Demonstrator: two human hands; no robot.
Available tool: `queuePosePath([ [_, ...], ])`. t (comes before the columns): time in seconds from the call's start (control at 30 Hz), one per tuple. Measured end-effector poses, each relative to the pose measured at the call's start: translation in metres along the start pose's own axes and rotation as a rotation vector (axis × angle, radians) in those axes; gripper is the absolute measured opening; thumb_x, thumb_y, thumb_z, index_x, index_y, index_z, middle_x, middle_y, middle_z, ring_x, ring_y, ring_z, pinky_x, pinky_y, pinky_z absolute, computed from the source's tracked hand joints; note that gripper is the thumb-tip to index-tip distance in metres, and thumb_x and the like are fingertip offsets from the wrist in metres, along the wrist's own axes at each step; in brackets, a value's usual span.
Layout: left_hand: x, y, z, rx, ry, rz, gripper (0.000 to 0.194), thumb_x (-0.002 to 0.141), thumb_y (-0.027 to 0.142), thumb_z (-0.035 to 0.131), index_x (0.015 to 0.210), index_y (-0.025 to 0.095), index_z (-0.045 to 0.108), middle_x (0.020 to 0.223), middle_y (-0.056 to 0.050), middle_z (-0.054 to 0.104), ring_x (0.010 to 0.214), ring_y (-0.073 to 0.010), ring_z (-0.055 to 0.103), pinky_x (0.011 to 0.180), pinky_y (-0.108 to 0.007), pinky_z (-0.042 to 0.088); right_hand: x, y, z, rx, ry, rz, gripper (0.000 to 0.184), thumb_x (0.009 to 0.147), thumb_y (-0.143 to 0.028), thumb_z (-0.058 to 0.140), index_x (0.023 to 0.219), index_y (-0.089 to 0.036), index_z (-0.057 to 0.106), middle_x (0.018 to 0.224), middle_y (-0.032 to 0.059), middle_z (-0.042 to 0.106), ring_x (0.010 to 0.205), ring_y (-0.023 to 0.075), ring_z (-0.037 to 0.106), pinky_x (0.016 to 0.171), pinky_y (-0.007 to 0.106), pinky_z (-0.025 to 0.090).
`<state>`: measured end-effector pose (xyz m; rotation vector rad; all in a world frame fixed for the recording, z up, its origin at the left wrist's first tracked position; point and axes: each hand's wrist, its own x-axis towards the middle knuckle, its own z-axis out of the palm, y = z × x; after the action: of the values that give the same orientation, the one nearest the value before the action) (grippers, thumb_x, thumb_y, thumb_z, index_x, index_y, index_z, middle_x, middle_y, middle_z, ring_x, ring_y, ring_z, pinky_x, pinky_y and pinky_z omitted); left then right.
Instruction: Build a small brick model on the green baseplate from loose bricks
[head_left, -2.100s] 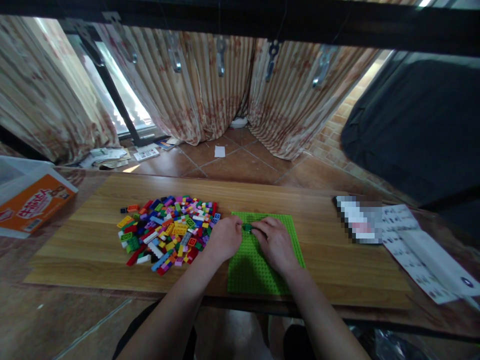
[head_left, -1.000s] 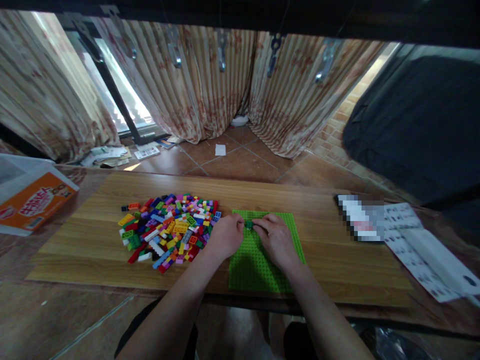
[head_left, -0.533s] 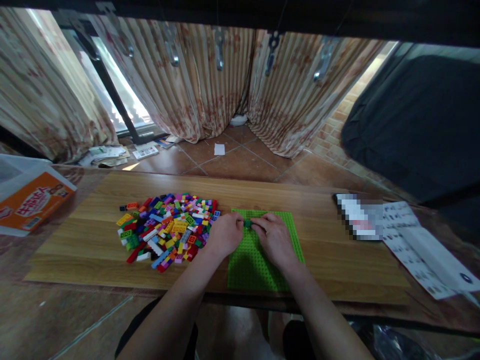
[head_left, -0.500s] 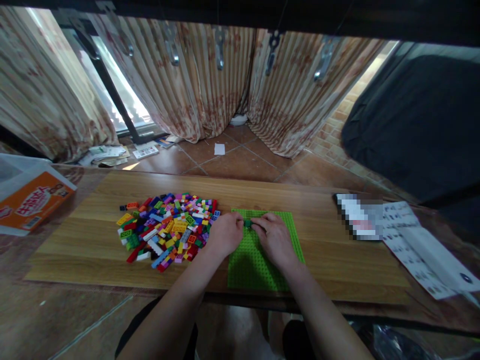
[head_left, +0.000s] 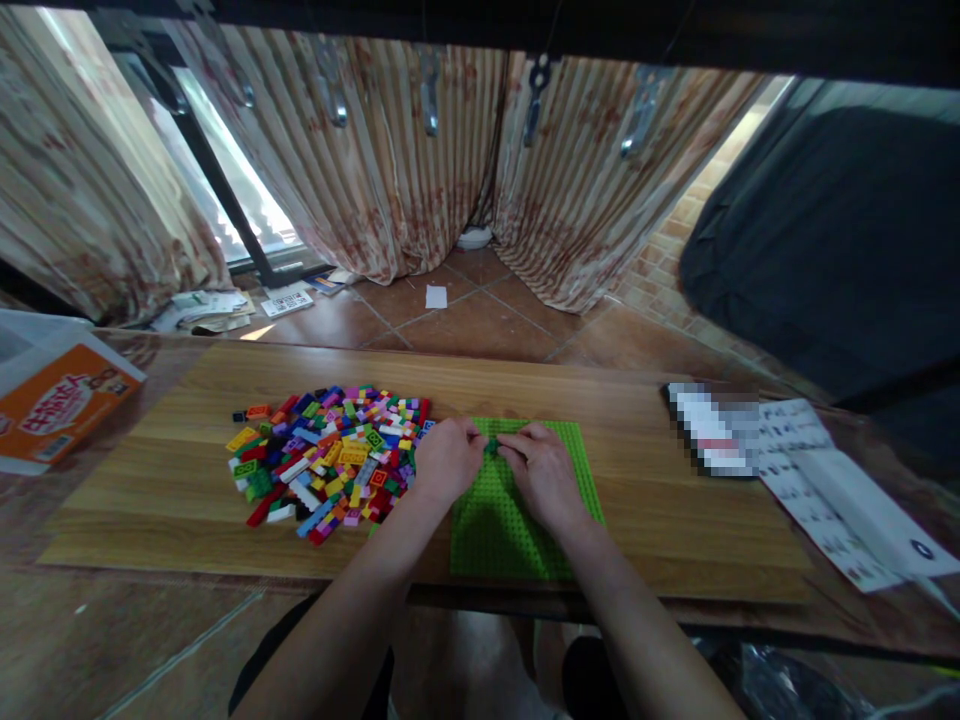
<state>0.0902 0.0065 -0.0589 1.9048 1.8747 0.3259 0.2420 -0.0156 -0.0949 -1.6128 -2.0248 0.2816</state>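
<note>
A bright green studded baseplate lies flat on the wooden board in front of me. Both hands rest over its far half. My left hand and my right hand meet fingertip to fingertip, pinching a small dark green brick between them just above the plate. Whether the brick touches the plate I cannot tell. A heap of loose bricks in many colours lies directly left of my left hand.
An orange-labelled clear box stands at the far left. A dark flat object and printed paper sheets lie at the right. Beyond the board are tiled floor, curtains and a dark cloth-covered shape.
Both hands have stayed on the small green brick and closed in a little tighter around it. The view has shifted slightly; nothing else moved.
</note>
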Motion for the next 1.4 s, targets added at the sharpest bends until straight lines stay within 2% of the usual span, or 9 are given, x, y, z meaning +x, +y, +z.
queuePosePath([
  [0.27, 0.003, 0.000, 0.002, -0.010, -0.011, -0.031, 0.022, 0.086, 0.034, 0.056, 0.091, 0.023, 0.075, 0.089, -0.006, 0.075, 0.084, -0.0215, 0.068, 0.070, -0.028, 0.048, 0.003, 0.004, 0.000, 0.002, -0.017, 0.044, 0.016, 0.087, -0.025, 0.064, 0.097, -0.025, 0.078, 0.087, 0.0076, 0.066, 0.086, 0.0219, 0.057, 0.080, 0.035, 0.044],
  [0.5, -0.001, 0.000, 0.000, 0.025, 0.006, 0.048, 0.026, 0.090, 0.029, 0.048, 0.090, 0.019, 0.072, 0.090, -0.008, 0.074, 0.084, -0.0207, 0.068, 0.071, -0.028, 0.046, 0.001, 0.009, -0.002, 0.068, -0.042, 0.018, 0.020, 0.086, -0.026, 0.065, 0.102, -0.024, 0.076, 0.089, 0.0073, 0.065, 0.089, 0.0215, 0.057, 0.083, 0.035, 0.045],
  [0.73, 0.000, -0.001, -0.007, 0.032, -0.048, 0.073, 0.032, 0.091, 0.023, 0.040, 0.087, 0.017, 0.071, 0.087, -0.009, 0.073, 0.080, -0.0180, 0.066, 0.071, -0.026, 0.045, 0.000, 0.012, -0.006, 0.176, -0.018, 0.055, 0.020, 0.088, -0.027, 0.060, 0.102, -0.023, 0.075, 0.089, 0.0060, 0.067, 0.086, 0.0199, 0.060, 0.082, 0.035, 0.046],
  [1.0, -0.002, -0.001, -0.007, 0.020, -0.052, 0.094, 0.031, 0.092, 0.027, 0.042, 0.091, 0.017, 0.071, 0.090, -0.010, 0.073, 0.083, -0.0193, 0.067, 0.074, -0.027, 0.046, 0.001, 0.012, -0.008, 0.117, -0.023, -0.021, 0.015, 0.085, -0.025, 0.063, 0.097, -0.022, 0.070, 0.096, 0.0064, 0.067, 0.094, 0.0221, 0.059, 0.086, 0.038, 0.046],
  [1.13, -0.003, -0.001, -0.009, 0.018, -0.070, 0.097, 0.030, 0.091, 0.027, 0.043, 0.092, 0.017, 0.071, 0.090, -0.009, 0.073, 0.083, -0.0183, 0.066, 0.075, -0.027, 0.046, 0.001, 0.010, -0.006, 0.083, -0.009, -0.012, 0.010, 0.084, -0.021, 0.063, 0.093, -0.020, 0.067, 0.095, 0.0066, 0.067, 0.092, 0.0227, 0.059, 0.084, 0.038, 0.046],
  [1.4, -0.004, -0.006, -0.012, -0.023, -0.066, 0.141, 0.031, 0.090, 0.022, 0.043, 0.089, 0.017, 0.073, 0.084, -0.008, 0.073, 0.075, -0.0172, 0.064, 0.070, -0.026, 0.045, -0.012, 0.001, -0.023, 0.091, -0.131, -0.090, 0.010, 0.089, -0.025, 0.061, 0.094, -0.021, 0.067, 0.094, 0.0050, 0.067, 0.092, 0.0209, 0.059, 0.084, 0.035, 0.045],
])
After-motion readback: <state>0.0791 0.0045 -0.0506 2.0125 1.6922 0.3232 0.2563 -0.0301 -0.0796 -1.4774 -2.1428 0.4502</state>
